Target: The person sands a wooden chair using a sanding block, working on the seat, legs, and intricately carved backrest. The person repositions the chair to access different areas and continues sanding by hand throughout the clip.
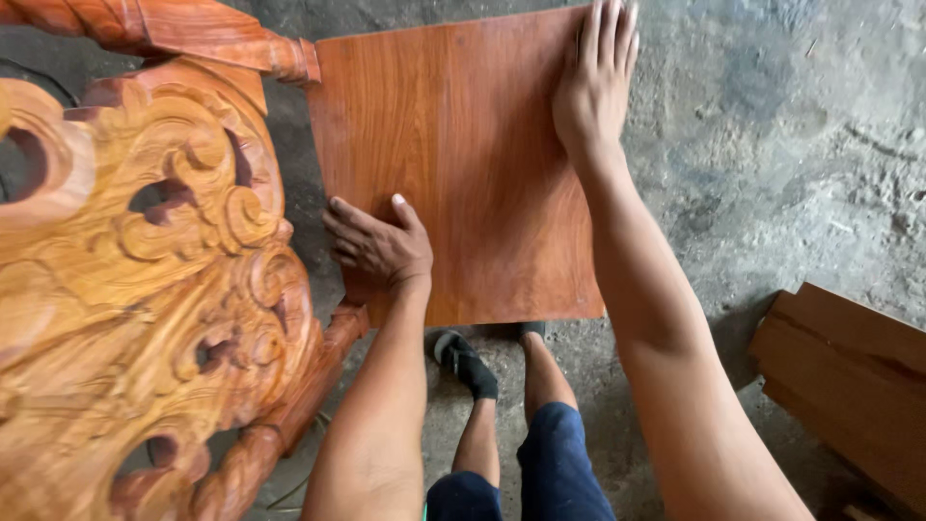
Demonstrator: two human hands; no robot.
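Note:
A flat reddish-brown wooden panel [473, 164] lies level in front of me, joined at its left side to a carved wooden chair frame. My left hand [378, 246] rests on the panel's near left edge, fingers curled over it. My right hand [596, 82] lies flat, fingers together, on the panel's far right corner. Neither hand encloses anything.
An ornate carved orange wooden backrest [135, 280] with scrolls and twisted posts fills the left. Wooden boards [849, 376] lie on the grey concrete floor [791, 145] at the lower right. My legs and a dark shoe [468, 362] are below the panel.

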